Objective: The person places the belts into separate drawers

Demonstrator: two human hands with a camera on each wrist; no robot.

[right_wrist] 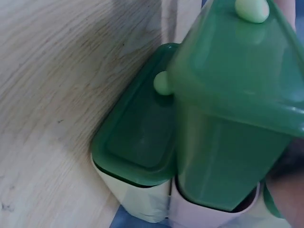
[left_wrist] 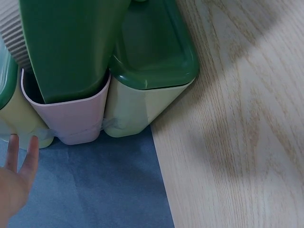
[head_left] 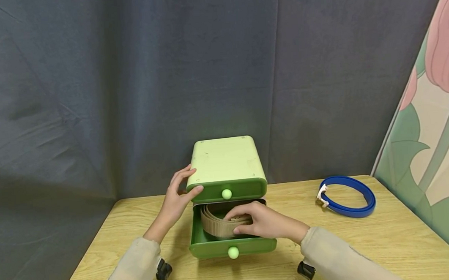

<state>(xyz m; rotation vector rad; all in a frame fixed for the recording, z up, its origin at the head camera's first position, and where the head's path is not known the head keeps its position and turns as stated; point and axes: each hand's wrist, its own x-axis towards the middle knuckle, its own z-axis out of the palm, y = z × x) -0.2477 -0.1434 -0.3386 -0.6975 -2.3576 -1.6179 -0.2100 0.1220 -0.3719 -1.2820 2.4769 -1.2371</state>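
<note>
A small drawer cabinet point(head_left: 225, 159) with a pale green top stands on the table. Its middle green drawer point(head_left: 211, 249) is pulled out, and a coiled tan webbing belt point(head_left: 217, 228) lies inside. My right hand point(head_left: 261, 220) reaches into this drawer and pinches the coil's wall, thumb at the front and fingers over the rim. At the cabinet's upper left corner rests my left hand point(head_left: 176, 196), thumb on the front of the closed top drawer point(head_left: 208, 193), fingers along the side. Two straight fingers point(left_wrist: 29, 159) touch the cabinet's side in the left wrist view.
A coiled blue belt point(head_left: 354, 212) with a light metal buckle lies on the wooden table point(head_left: 292, 204) to the right. Below the pulled-out drawer, the bottom drawer point(right_wrist: 137, 137) is closed. A grey curtain point(head_left: 213, 73) hangs behind, and a flower-patterned panel point(head_left: 442, 145) borders the right side.
</note>
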